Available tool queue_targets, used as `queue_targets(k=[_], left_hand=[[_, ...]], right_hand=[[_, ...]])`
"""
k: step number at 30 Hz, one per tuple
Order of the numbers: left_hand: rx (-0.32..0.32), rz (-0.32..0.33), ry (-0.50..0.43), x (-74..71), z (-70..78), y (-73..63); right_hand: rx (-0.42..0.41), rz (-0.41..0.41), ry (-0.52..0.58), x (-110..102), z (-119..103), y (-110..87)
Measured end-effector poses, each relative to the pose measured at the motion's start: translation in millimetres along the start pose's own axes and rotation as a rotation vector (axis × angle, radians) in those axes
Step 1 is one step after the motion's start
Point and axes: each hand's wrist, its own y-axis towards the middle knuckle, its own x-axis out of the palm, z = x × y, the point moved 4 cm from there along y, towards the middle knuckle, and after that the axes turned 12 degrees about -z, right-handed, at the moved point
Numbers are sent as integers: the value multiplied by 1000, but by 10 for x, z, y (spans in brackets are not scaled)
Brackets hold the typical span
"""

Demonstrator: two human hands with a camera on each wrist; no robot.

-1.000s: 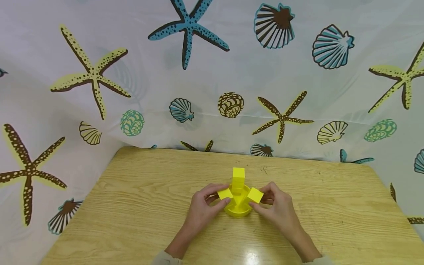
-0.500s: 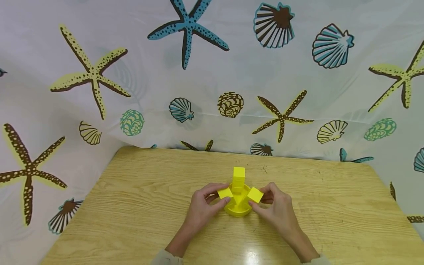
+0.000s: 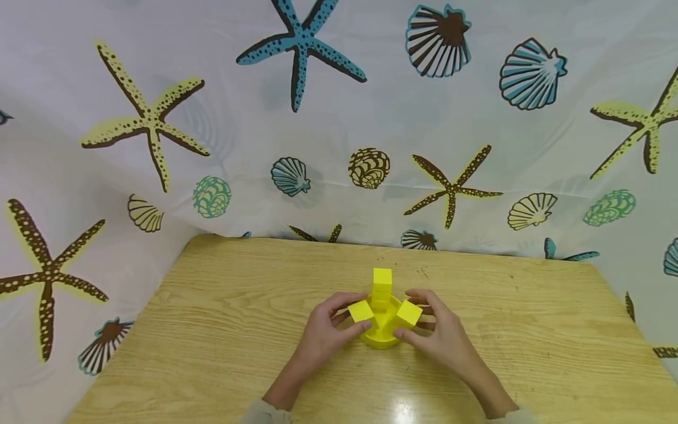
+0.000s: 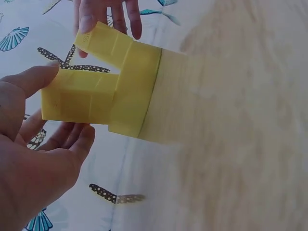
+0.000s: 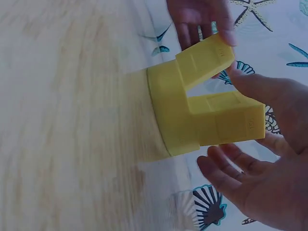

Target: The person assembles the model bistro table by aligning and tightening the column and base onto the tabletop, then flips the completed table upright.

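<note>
A round yellow base (image 3: 381, 343) sits on the table with three upright yellow block stacks rising from it. My left hand (image 3: 324, 331) holds the left stack (image 3: 361, 312) near its top, thumb in front and fingers behind. Around the right stack (image 3: 409, 314), my right hand (image 3: 441, 327) has its fingers spread and loose, thumb tip beside the front corner. In the right wrist view, that stack (image 5: 230, 120) lies between the thumb and the relaxed fingers, with a gap at the thumb. The back stack (image 3: 382, 284) stands untouched by either hand. Faint raised marks show on the block sides.
The wooden table (image 3: 233, 306) spreads out around the base. Behind and at both sides hangs a white cloth (image 3: 339, 129) printed with starfish and shells, meeting the table's far edge.
My right hand's fingers have loosened and spread away from the right stack, which they pinched before. The left thumb has slid slightly lower. The stacks and base stand almost as before.
</note>
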Motion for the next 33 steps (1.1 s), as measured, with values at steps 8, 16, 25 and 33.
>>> queue_targets(k=[8,16,25,33], left_hand=[[-98,-52,102,34,-120,72],[-158,-195,52,91,-193,159],[-195,-204,99,106,-185,154],[-238,-216,154,20,-108,130]], right_hand=[[42,-157,119,38,163,99],[49,-237,94,99,238,161],[76,-247,66,121,233,143],[104,-223,122,96,155,65]])
